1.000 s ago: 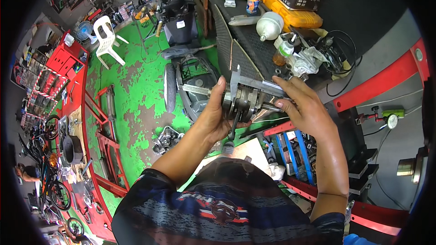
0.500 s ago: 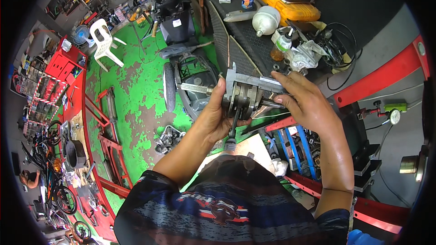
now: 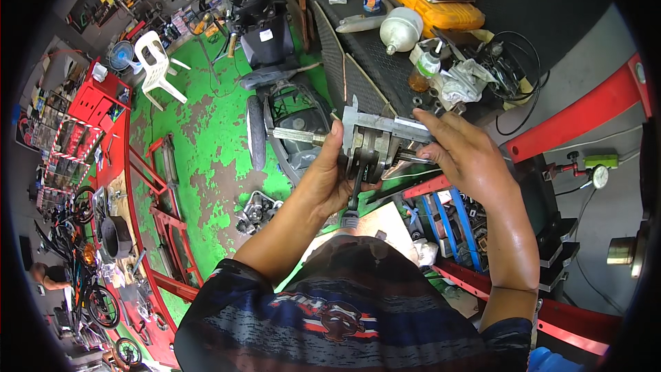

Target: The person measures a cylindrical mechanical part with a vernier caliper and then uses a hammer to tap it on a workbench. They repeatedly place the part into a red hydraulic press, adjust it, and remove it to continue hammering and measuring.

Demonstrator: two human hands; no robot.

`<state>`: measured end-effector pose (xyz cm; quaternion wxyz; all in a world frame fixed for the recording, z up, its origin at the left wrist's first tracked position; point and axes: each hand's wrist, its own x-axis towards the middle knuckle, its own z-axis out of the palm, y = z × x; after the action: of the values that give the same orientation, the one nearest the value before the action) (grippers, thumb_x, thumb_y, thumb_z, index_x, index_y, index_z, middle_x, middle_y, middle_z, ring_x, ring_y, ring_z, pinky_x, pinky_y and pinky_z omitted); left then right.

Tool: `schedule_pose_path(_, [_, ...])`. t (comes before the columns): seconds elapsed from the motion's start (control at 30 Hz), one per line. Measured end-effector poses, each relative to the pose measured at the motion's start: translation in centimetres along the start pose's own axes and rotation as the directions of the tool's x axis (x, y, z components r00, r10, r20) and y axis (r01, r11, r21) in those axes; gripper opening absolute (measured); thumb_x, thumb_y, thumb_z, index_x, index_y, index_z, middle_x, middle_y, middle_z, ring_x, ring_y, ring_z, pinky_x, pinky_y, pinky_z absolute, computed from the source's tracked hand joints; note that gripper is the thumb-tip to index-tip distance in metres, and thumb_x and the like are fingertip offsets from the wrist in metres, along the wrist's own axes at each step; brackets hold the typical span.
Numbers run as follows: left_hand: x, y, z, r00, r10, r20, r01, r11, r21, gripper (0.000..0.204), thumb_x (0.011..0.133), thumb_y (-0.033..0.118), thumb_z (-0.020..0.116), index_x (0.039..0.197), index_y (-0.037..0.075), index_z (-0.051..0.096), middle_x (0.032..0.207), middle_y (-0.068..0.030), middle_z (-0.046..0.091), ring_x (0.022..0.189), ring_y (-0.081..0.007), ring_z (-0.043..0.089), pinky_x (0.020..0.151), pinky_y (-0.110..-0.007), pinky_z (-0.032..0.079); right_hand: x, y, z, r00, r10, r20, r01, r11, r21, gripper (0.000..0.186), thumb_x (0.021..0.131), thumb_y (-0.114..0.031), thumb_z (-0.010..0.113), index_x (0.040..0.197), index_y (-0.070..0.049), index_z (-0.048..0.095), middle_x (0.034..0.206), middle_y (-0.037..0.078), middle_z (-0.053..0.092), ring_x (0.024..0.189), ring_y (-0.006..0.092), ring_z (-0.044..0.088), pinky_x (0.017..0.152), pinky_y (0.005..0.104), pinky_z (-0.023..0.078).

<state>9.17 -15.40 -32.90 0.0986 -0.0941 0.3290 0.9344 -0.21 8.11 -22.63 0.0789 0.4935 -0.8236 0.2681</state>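
Observation:
My left hand (image 3: 329, 178) is closed round a metal crankshaft (image 3: 368, 155), its thumb up along the left side. A splined shaft end sticks out to the left past the thumb, and a dark connecting rod (image 3: 356, 193) hangs down toward me. Across the crankshaft's far side lies a silver vernier caliper (image 3: 385, 125), its jaws around the crank webs. My right hand (image 3: 465, 155) grips the caliper's beam at its right end, forefinger along the top and thumb below. The fingers under the crankshaft are partly hidden.
Ahead, a black workbench (image 3: 375, 48) holds a yellow case (image 3: 441, 14), a bottle with amber liquid (image 3: 425, 72), a white rag (image 3: 461, 86) and cables. A partly stripped motorcycle (image 3: 296, 124) stands beyond. Red metal frames flank both sides; an engine part (image 3: 258, 212) lies on the green floor.
My hands, the crankshaft and the caliper hold nearly the same pose. The view has shifted very slightly. At the far left, another person has moved a little.

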Motion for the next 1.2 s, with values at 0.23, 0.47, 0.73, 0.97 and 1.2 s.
schedule_pose_path(0.23, [-0.2, -0.2, -0.2, 1.000, 0.003, 0.014, -0.003, 1.000, 0.009, 0.091, 0.090, 0.082, 0.050, 0.143, 0.008, 0.053, 0.125, -0.0195, 0.070, 0.102, -0.0303, 0.075, 0.077, -0.047, 0.068, -0.3, -0.1, 0.0, 0.998, -0.057, -0.005, 0.056, 0.987, -0.152, 0.068, 0.074, -0.003, 0.081, 0.139, -0.005, 0.062, 0.088, 0.011, 0.057, 0.078, 0.0302, 0.067, 0.068, 0.0424, 0.056])
schedule_pose_path(0.47, [-0.7, 0.1, 0.4, 0.999, 0.041, -0.012, -0.041, 0.998, 0.049, 0.092, 0.089, 0.082, 0.053, 0.143, 0.008, 0.053, 0.126, -0.0175, 0.069, 0.108, -0.0294, 0.073, 0.081, -0.049, 0.067, -0.1, -0.6, -0.4, 0.995, -0.096, -0.027, 0.089, 0.981, -0.174, 0.068, 0.075, -0.011, 0.084, 0.139, -0.006, 0.063, 0.087, 0.010, 0.056, 0.076, 0.0292, 0.065, 0.066, 0.0419, 0.056])
schedule_pose_path(0.73, [-1.2, 0.3, 0.4, 0.996, 0.083, 0.018, -0.084, 0.991, 0.104, 0.096, 0.086, 0.083, 0.056, 0.146, 0.009, 0.051, 0.128, -0.0159, 0.068, 0.109, -0.0285, 0.072, 0.082, -0.050, 0.066, 0.0, -1.2, -0.7, 0.994, -0.099, -0.040, 0.091, 0.982, -0.168, 0.068, 0.075, -0.016, 0.086, 0.139, -0.007, 0.064, 0.084, 0.008, 0.054, 0.072, 0.0272, 0.063, 0.062, 0.0412, 0.054])
schedule_pose_path(0.97, [-1.5, 0.4, 0.8, 0.993, 0.106, 0.058, -0.106, 0.994, -0.012, 0.089, 0.088, 0.074, 0.062, 0.149, 0.012, 0.045, 0.133, -0.0133, 0.064, 0.112, -0.0257, 0.070, 0.084, -0.045, 0.066, 0.1, -1.7, -0.8, 0.990, -0.128, -0.067, 0.114, 0.978, -0.174, 0.069, 0.073, -0.015, 0.087, 0.138, -0.006, 0.065, 0.083, 0.007, 0.054, 0.070, 0.0260, 0.063, 0.061, 0.0403, 0.053])
schedule_pose_path(1.2, [-1.7, 0.2, 0.4, 0.985, 0.134, 0.109, -0.127, 0.989, -0.071, 0.082, 0.092, 0.067, 0.063, 0.150, 0.013, 0.044, 0.135, -0.0128, 0.062, 0.113, -0.0242, 0.070, 0.087, -0.041, 0.066, 0.1, -1.9, -0.7, 0.990, -0.127, -0.061, 0.114, 0.975, -0.189, 0.069, 0.072, -0.015, 0.086, 0.137, -0.006, 0.065, 0.083, 0.007, 0.055, 0.071, 0.0261, 0.063, 0.061, 0.0403, 0.053])
